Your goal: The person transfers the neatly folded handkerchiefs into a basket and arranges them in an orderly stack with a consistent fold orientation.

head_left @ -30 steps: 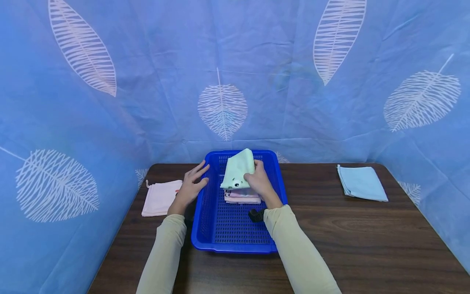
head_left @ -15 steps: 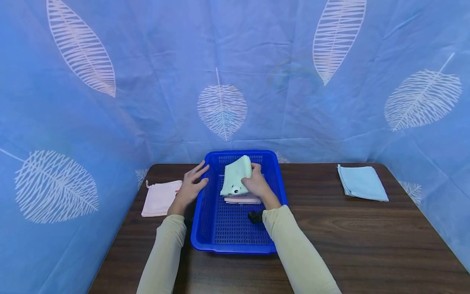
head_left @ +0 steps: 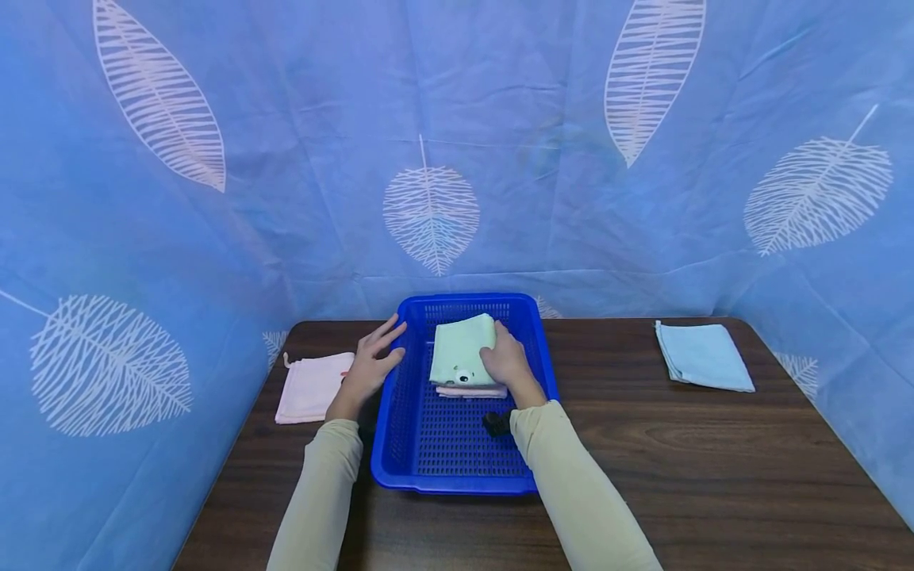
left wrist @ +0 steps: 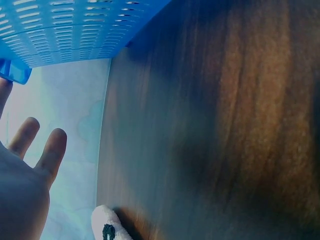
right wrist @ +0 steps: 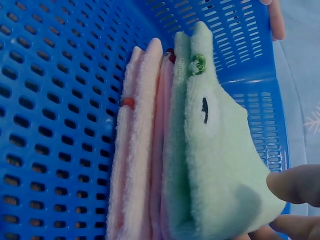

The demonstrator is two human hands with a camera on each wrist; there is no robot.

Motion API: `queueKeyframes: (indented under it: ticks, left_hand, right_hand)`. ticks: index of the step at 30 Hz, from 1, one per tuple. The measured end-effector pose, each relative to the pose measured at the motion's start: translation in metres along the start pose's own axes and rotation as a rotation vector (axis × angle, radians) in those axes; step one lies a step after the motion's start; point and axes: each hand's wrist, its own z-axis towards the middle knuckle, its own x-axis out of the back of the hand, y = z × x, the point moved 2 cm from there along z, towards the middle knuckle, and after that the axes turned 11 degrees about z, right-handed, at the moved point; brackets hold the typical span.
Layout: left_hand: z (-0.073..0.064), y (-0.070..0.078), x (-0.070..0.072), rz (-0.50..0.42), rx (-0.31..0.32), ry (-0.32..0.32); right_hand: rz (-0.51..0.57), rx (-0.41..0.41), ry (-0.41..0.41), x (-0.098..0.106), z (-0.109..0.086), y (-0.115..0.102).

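Observation:
A folded pale green towel (head_left: 460,347) with a stitched animal face lies on top of folded pink towels (head_left: 471,392) in a blue plastic basket (head_left: 457,484). My right hand (head_left: 508,361) pinches the green towel's right edge. In the right wrist view the thumb (right wrist: 295,185) presses on top, with other fingers under the edge. At the basket's left rim, my left hand (head_left: 366,371) has its fingers spread and touches the rim with a fingertip. Its palm is partly cut off in the left wrist view.
A folded pink towel (head_left: 310,388) lies on the dark wooden table (head_left: 664,452) left of the basket, partly behind the left hand. Far right is a folded light blue towel (head_left: 705,357). Blue curtains (head_left: 500,198) with white leaf prints hang behind the table.
The green towel has come down onto the pink stack and lies flatter, its raised far end lowered. My right hand has moved down with it. The left hand stays at the rim.

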Motion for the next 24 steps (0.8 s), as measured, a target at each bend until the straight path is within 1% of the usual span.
queueKeyframes:
  ticks: [4,10,13,17,19,24]
  left_hand:
    - [0.0006,0.0001,0.0003,0.002,0.0,0.0]
    - [0.0001,-0.0004,0.0002,0.003,-0.003,-0.004]
    - [0.0007,-0.0005,0.0004,0.009,-0.014,0.003]
    - [0.0017,-0.0006,0.0004,0.016,-0.011,0.004]
    - [0.0019,-0.0006,0.0004,0.014,-0.006,0.001]
    - [0.0022,-0.0018,0.0001,0.009,-0.001,-0.006]
  right_hand:
    - [0.009,0.013,0.035,0.0019,-0.0006,-0.001]
    - [-0.029,0.016,0.055,0.0026,-0.001,-0.001]
    - [-0.049,0.035,0.053,0.003,-0.0014,-0.0015]
    - [-0.113,0.055,0.041,0.003,-0.002,-0.0013]
    - [-0.142,0.048,0.028,0.0026,-0.002,-0.0007]
    - [-0.152,0.004,-0.006,0.0007,-0.001,0.0005]
